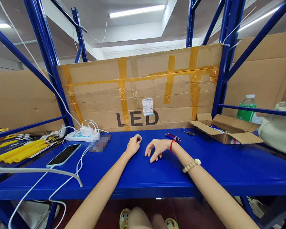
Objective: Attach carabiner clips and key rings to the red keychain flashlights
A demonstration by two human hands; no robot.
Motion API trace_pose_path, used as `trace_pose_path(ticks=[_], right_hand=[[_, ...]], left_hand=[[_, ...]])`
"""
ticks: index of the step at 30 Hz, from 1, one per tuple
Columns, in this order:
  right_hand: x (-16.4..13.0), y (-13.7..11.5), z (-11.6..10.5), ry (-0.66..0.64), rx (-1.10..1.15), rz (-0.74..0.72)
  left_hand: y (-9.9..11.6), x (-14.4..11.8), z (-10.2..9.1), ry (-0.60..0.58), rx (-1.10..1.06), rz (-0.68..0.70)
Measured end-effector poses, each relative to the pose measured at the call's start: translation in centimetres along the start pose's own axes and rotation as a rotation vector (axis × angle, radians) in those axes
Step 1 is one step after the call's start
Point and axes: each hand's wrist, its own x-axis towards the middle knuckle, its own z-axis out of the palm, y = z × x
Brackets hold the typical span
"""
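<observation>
My left hand (132, 145) rests on the blue shelf table (157, 171) near its middle, fingers closed around a small dark object (139, 138) that peeks out at the fingertips. My right hand (157, 149) hovers just to its right, palm down, fingers curled and apart, holding nothing. A red string and a bead bracelet (192, 165) circle my right wrist. Just behind the right hand lies a red and blue tool (173, 137).
A phone (64, 155) on a white cable lies at the left, with a power strip (82, 136) and chargers behind it. Yellow tubes (19, 152) sit far left. An open cardboard box (226, 128) and a green bottle (246, 108) stand at the right. A cardboard wall marked LED (138, 92) closes the back.
</observation>
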Motion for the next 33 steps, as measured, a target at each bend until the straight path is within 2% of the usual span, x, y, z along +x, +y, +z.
trace_pose_path(ticks=[3, 6, 8, 15, 26, 33], right_hand=[[0.5, 0.0, 0.9, -0.042, 0.04, 0.0], [1.2, 0.1, 1.5, -0.027, 0.084, -0.01], [1.7, 0.2, 1.5, 0.028, 0.116, -0.026], [2.8, 1.4, 0.5, 0.351, 0.135, -0.035], [3.3, 2.4, 0.3, 0.474, -0.03, -0.047], [2.7, 2.5, -0.2, 0.672, -0.24, 0.042]], left_hand=[[0.1, -0.1, 0.0, -0.011, 0.023, 0.017], [0.1, -0.2, 0.0, -0.025, 0.057, 0.028], [0.2, -0.3, 0.0, -0.039, 0.085, 0.035], [1.0, -0.4, -0.3, -0.126, 0.216, 0.085], [2.7, -1.0, -1.1, -0.166, 0.419, 0.116], [2.4, -0.9, -1.1, -0.166, 0.437, 0.128]])
